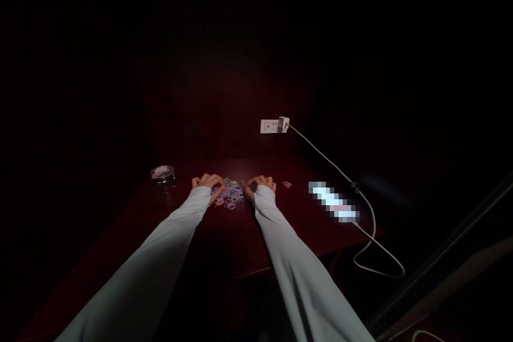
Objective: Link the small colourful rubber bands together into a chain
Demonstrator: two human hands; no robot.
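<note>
Pale sleeves (140, 272) reach across the worktop (288, 224), curled left hand (206, 181) and right hand (262, 183) flanking the heap of colourful bands (230, 196), any pinch impossible to tell, seemingly mid-picking, and precise fingertip work looks needed next!

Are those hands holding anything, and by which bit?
Can't tell: left hand and right hand are at the colourful bands, but any hold is too small to see.

Your sleeves (160, 248) get cut off at the near end, the screen (334, 201) on the right's pixelated mush, and can't tell if your right hand (263, 184) has anything from the pile (231, 196), too tiny.
</note>
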